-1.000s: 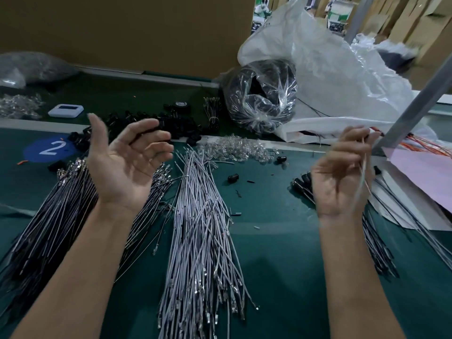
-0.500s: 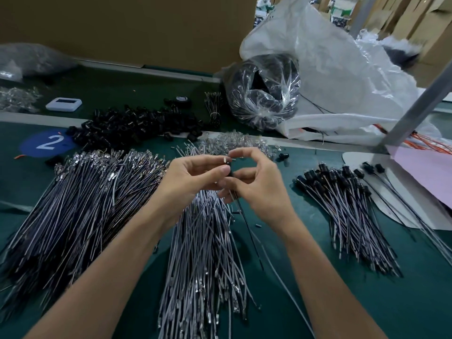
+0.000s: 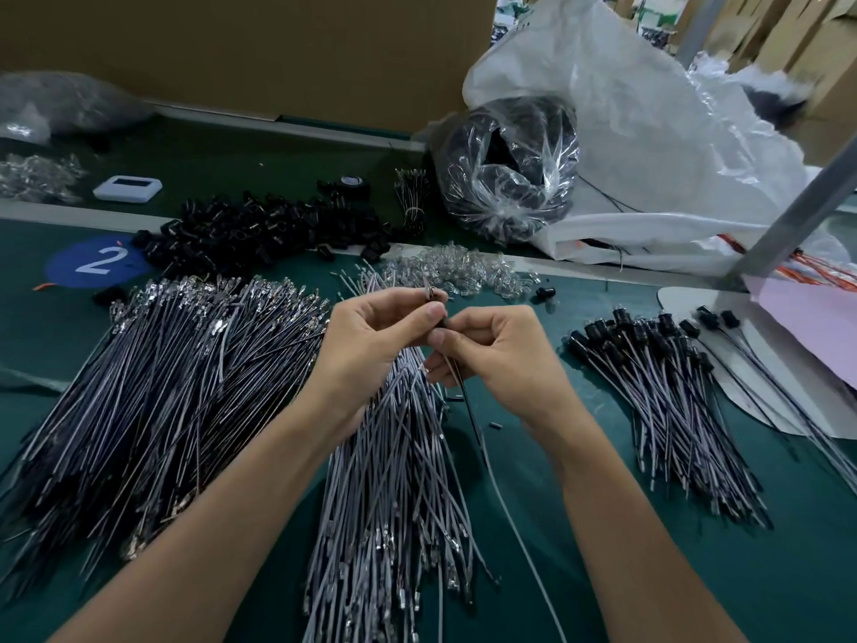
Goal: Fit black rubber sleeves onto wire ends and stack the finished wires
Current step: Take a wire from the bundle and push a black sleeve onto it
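Green matting covers the bench, backed by a brown board; both hands meet above the middle of it. The left hand curls its fingers and pinches the top end of a single wire between thumb and forefinger; a metal tip and a small dark piece show at the fingertips, too small to tell apart. The right hand pinches the same wire just below, fingers curled; the wire trails down over the mat beside the right forearm. Under the hands lies a bundle of bare grey wires; a broader heap of wires fans out to the left. Loose black rubber sleeves are heaped at the far edge, near a blue disc marked 2; clear plastic pieces lie just beyond the hands. The finished wires, black-capped, are stacked to the right; a white bag slumps behind.
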The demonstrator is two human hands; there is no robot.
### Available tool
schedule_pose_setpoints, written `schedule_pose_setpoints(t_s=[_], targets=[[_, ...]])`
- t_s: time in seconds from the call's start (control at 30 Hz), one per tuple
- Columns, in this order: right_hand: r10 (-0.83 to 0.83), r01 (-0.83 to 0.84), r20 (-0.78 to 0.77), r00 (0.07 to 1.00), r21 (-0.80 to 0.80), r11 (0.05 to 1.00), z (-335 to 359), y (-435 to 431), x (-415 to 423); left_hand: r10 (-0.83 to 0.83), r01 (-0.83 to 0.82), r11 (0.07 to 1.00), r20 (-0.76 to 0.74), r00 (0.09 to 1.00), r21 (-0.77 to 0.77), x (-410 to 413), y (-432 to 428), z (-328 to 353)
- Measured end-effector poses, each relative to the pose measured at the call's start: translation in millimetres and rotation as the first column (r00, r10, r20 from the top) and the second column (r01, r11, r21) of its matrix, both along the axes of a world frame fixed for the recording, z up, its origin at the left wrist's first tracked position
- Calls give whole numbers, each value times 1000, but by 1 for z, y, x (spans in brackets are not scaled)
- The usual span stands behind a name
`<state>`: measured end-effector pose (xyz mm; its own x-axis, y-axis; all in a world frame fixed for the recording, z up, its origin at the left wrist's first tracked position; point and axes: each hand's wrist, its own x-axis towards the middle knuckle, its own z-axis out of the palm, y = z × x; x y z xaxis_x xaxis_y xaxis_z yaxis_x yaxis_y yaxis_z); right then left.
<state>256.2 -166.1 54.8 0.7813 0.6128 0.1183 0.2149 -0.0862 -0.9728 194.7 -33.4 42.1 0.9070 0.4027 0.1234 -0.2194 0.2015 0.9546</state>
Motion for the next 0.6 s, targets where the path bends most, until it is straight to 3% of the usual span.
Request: schedule_pose_setpoints(t_s=[0.33,0.6], targets=[[-26,26,-12,1000,0,1000,-2,3,-1,145,-143,986,16,989,-82,-2,3,4],[-19,19,-20,1000,-11,1000,-2,3,-2,68,-65,995,26,997,-73,-4,5,5]])
